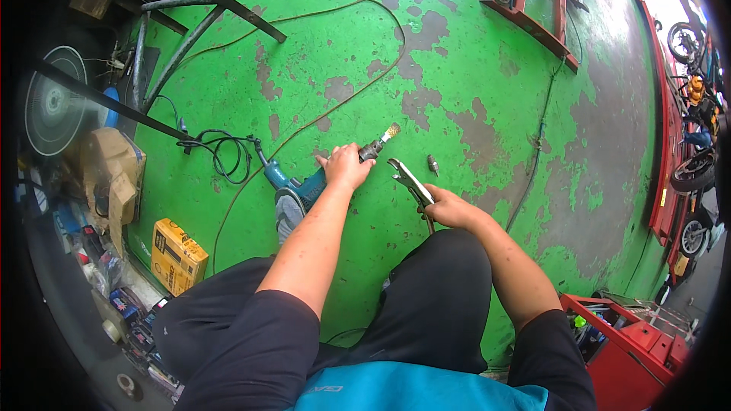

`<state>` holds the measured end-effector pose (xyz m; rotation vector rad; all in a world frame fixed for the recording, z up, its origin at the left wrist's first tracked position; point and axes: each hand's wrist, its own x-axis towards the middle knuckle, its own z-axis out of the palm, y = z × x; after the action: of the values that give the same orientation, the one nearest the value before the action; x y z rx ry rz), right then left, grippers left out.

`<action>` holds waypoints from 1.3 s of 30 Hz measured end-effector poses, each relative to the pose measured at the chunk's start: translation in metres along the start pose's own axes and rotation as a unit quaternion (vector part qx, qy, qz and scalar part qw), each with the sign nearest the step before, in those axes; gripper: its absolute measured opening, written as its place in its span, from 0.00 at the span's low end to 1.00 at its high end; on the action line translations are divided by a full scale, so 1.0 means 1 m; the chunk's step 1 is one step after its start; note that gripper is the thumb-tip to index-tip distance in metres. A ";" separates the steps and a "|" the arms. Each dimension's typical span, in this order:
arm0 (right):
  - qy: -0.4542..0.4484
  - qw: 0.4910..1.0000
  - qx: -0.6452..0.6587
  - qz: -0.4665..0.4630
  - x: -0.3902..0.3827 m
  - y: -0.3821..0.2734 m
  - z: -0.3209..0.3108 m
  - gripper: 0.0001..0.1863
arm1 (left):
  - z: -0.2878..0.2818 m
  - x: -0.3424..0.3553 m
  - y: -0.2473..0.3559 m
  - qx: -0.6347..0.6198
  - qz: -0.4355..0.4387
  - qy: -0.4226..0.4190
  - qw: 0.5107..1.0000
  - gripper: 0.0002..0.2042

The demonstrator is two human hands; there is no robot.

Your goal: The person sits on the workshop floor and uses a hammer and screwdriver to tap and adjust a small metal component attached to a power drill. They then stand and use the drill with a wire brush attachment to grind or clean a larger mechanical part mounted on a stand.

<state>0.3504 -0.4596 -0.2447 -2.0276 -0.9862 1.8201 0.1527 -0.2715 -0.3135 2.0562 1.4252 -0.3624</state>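
A teal corded power tool (pixel 312 186), long-bodied like a straight grinder, lies on the green floor in front of me. My left hand (pixel 346 167) is closed over its front end, behind the dark metal collar (pixel 371 151). From that collar sticks out a gold-coloured bit (pixel 391 132) with a rough-looking head. In my right hand (pixel 449 208) is a pair of locking pliers (pixel 412 182), jaws pointing up and left, apart from the tool. Just beyond the pliers, a small metal fitting (pixel 433 164) rests on the floor. My palm hides part of the tool's body.
The tool's black cord (pixel 228 156) lies coiled at the left. A thin brown cable (pixel 335 110) loops across the floor. Left stand a yellow box (pixel 178 257), a fan (pixel 57 103) and a metal frame (pixel 183 46). At right are a red stand (pixel 533 27) and a red tool cart (pixel 632 342).
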 end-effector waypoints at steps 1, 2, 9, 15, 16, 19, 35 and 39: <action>-0.005 1.000 -0.003 0.001 0.001 -0.001 -0.001 0.31 | 0.001 -0.001 0.001 0.000 -0.008 0.007 1.000 0.25; -0.009 1.000 -0.007 0.002 0.002 -0.005 -0.005 0.31 | 0.002 -0.002 0.002 -0.004 -0.012 0.025 1.000 0.25; 0.004 1.000 -0.026 -0.002 0.014 -0.019 -0.015 0.32 | 0.008 -0.009 0.006 0.017 0.000 0.114 0.993 0.26; -0.008 0.998 -0.047 -0.039 0.024 -0.035 -0.016 0.27 | 0.015 -0.009 -0.004 0.004 0.047 0.122 0.991 0.26; -0.015 0.998 -0.059 -0.021 0.026 -0.038 -0.018 0.27 | 0.016 -0.009 -0.005 -0.001 0.052 0.131 0.990 0.25; -0.041 0.994 -0.101 0.026 0.027 -0.066 -0.021 0.27 | 0.011 -0.014 -0.004 -0.028 0.039 0.132 0.990 0.21; -0.005 0.984 -0.174 -0.047 0.038 -0.062 0.007 0.30 | 0.006 -0.008 -0.016 -0.083 0.079 0.104 0.988 0.20; 0.027 0.979 -0.169 -0.111 0.043 -0.043 0.019 0.29 | 0.005 -0.005 -0.018 -0.084 0.084 0.088 0.989 0.20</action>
<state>0.3186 -0.4060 -0.2564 -2.0320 -1.5254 1.5588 0.1354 -0.2739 -0.3203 2.0909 1.3207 0.0078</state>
